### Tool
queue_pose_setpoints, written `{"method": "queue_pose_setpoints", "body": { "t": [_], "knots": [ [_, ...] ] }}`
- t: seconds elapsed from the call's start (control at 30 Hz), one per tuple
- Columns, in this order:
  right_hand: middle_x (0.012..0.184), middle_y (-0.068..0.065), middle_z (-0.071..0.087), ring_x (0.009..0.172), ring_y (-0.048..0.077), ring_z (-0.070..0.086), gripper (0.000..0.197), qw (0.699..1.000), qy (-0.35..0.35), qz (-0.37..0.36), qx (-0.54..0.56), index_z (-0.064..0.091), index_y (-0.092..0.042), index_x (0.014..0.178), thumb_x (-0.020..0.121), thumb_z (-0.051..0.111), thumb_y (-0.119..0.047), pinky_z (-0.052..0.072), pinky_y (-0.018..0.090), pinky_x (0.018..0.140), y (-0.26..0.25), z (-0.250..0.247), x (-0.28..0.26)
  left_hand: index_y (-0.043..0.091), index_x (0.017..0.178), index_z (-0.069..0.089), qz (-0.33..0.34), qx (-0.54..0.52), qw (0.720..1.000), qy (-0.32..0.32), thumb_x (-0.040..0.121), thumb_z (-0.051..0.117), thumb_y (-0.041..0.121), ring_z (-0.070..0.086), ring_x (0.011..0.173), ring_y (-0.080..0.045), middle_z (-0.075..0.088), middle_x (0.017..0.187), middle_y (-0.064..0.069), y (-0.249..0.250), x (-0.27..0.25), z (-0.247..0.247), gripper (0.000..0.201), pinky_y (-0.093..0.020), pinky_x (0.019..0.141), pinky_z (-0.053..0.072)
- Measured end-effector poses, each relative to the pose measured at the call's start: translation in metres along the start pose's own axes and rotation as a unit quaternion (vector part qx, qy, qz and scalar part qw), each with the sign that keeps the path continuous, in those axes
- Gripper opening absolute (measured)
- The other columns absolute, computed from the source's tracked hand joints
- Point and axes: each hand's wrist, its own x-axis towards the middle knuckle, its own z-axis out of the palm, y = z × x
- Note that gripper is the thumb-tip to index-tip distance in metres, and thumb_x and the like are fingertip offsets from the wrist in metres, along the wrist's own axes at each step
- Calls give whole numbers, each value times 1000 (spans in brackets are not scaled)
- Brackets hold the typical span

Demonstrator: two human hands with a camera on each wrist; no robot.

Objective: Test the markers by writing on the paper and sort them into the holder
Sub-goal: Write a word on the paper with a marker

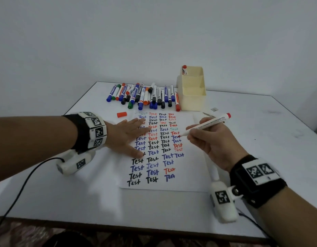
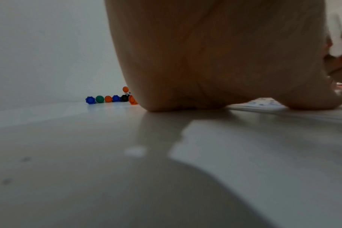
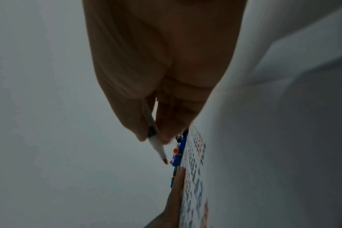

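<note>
Held marker: uncapped white-barrelled marker with a red tip and red end plug [image 1: 206, 124], slanted, tip lowered to the right-hand column of writing, just above or touching the sheet; cannot tell which. Seen also from the right wrist [image 3: 158, 148], tip clear of the fingers.
Right hand [image 1: 213, 143]: fingers and thumb curled round the marker barrel near its tip, in a writing grip.
Paper: white sheet [image 1: 189, 177] lying flat on the table, filled with rows of the word "Test" in black, blue, red and one in green.
Left hand [image 1: 126, 135]: flat on the left part of the sheet, fingers straight and spread, pressing it down; heel of the palm on the tabletop in the left wrist view [image 2: 215, 61].
Loose cap: red-orange plastic cap [image 1: 121, 114] lying on the table just beyond the left hand's fingertips, near the sheet's top left corner.
Marker pile: row of capped markers with blue, black, green and red-orange caps [image 1: 145, 96], lying beyond the sheet, beside the holder.
Holder: cream plastic stepped holder with three compartments [image 1: 191, 102], standing at the far right of the pile; one red-capped marker [image 1: 184, 69] upright in the rearmost compartment.
Table: white tabletop [image 1: 118, 207] against a pale wall.
</note>
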Motion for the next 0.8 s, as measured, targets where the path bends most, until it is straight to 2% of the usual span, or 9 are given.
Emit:
{"method": "queue_pose_setpoints", "body": {
  "t": [0.07,0.13,0.23,0.33,0.4,0.53,0.63,0.7,0.8],
  "knots": [
    [98,22,74,81,28,74,26,998,-17,0,-65,59,-7,104,85,71,6,61,28,71,4,3,-12,43,152,-23,-1,-4,1000,-1,74,39,90,-30,147,-17,-34,160,5,0,0,1,110,-47,121,-12],
    [86,18,73,74,24,70,13,990,-19,-4,-139,69,-7,93,89,71,6,59,28,68,12,7,-21,42,153,-23,-1,-2,1000,0,72,38,90,-30,148,-17,-33,161,5,1,0,0,112,-45,120,-12],
    [80,18,73,73,24,69,22,987,6,-18,-162,74,-13,77,87,72,6,58,27,69,23,6,-25,42,152,-24,-2,-2,1000,-1,65,33,96,-30,147,-16,-34,160,6,1,0,1,116,-43,118,-13],
    [85,25,74,79,29,70,22,983,5,-27,-179,74,-13,76,86,74,6,60,32,76,24,5,-27,44,150,-25,4,1,1000,0,56,25,104,-30,147,-16,-34,160,6,0,0,2,122,-44,119,-13],
    [89,29,73,81,32,69,23,981,0,-29,-193,75,-14,75,86,75,5,60,33,78,24,5,-28,43,151,-25,4,1,1000,0,56,24,103,-29,148,-16,-33,160,6,0,0,2,123,-43,119,-12],
    [80,20,72,75,27,67,26,976,-2,-36,-215,75,-16,72,86,75,6,59,28,72,23,5,-28,43,151,-24,5,1,1000,0,55,24,104,-28,148,-16,-31,161,6,1,-1,1,124,-45,122,-11],
    [80,18,70,78,29,67,23,971,-1,-39,-237,75,-17,73,85,78,3,57,35,78,24,4,-28,42,152,-24,0,5,1000,3,61,27,100,-28,148,-16,-31,162,5,1,-1,2,119,-47,122,-10],
    [81,17,71,79,28,67,19,968,0,-35,-248,75,-15,75,85,79,0,56,37,79,25,3,-29,42,152,-24,0,6,1000,5,55,23,104,-27,149,-17,-30,162,5,2,-1,2,124,-46,123,-9],
    [79,13,71,76,22,67,14,966,-1,-35,-257,74,-12,77,85,79,-1,57,29,72,23,4,-31,42,152,-24,1,6,1000,6,50,20,106,-27,149,-17,-30,162,5,2,-1,2,128,-45,122,-9]
  ]
}}
